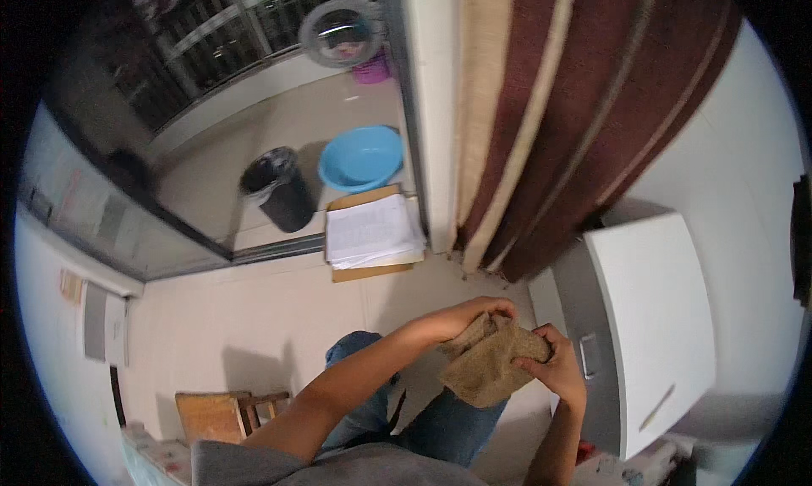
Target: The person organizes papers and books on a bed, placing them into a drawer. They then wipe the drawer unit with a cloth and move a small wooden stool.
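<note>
A brown cloth (485, 372), bunched and partly folded, hangs between my two hands above my knees. My left hand (477, 316) grips its upper left part, the fingers curled over the edge. At the cloth's right end, my right hand (561, 365) pinches a folded part between thumb and fingers. Below the cloth are my legs in blue jeans (453, 422).
A white-topped cabinet (660, 334) with a grey front stands close at my right. Ahead are a striped curtain (571, 105), a stack of papers (368, 229), a black bin (288, 200) and a blue basin (361, 159). A wooden stool (212, 416) is at my left.
</note>
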Tool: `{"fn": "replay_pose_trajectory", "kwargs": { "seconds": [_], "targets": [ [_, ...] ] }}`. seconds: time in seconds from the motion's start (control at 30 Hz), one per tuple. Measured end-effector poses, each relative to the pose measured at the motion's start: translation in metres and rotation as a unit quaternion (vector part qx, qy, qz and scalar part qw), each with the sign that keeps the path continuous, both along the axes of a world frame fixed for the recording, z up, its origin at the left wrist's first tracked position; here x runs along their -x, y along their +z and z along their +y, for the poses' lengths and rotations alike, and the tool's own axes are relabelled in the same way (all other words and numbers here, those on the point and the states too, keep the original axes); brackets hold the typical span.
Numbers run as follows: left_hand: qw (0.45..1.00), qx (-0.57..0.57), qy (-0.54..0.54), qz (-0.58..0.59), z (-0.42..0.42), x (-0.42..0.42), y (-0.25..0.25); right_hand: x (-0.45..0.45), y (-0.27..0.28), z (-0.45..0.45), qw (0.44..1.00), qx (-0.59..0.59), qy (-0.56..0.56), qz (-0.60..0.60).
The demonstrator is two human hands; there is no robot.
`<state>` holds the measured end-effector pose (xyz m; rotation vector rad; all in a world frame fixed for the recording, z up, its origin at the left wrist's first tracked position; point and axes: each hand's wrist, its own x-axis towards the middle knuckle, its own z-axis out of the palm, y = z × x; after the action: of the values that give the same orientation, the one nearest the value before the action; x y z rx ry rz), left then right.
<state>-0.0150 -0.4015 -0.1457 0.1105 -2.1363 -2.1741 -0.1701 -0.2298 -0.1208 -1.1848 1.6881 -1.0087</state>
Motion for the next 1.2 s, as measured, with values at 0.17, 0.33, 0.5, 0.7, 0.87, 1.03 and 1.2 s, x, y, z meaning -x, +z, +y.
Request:
{"fn": "replay_pose_trajectory", "kwargs": {
  "seconds": [0.17, 0.33, 0.5, 0.7, 0.87, 1.03, 1.2],
  "targets": [
    [0.994, 0.051, -0.077, -0.058, 0.014, 0.035, -0.007, 0.015, -0.010, 0.055, 0.967, 0.103, -0.200, -0.117],
    [0.946, -0.300, -0.062, -0.111, 0.048, 0.090, 0.018, 0.039, 0.016, 0.077, 0.859, 0.185, -0.402, -0.258],
    [0.986, -0.109, -0.036, -0.118, 0.093, 0.148, 0.037, 0.093, 0.030, 0.101, 0.858, 0.199, -0.449, -0.148],
    [0.984, -0.020, 0.171, 0.052, 0.089, 0.231, 0.025, 0.184, 0.016, 0.078, 0.804, 0.168, -0.532, 0.208],
    [0.938, 0.245, 0.188, 0.154, 0.082, 0.201, -0.026, 0.127, -0.010, 0.125, 0.743, 0.088, -0.483, 0.455],
    [0.987, 0.118, 0.092, 0.051, 0.121, 0.122, -0.069, 0.101, -0.039, 0.209, 0.617, -0.114, -0.582, 0.518],
    [0.997, 0.071, 0.013, 0.028, 0.141, 0.105, -0.088, 0.108, -0.043, 0.222, 0.657, -0.164, -0.591, 0.439]
  ]
}}
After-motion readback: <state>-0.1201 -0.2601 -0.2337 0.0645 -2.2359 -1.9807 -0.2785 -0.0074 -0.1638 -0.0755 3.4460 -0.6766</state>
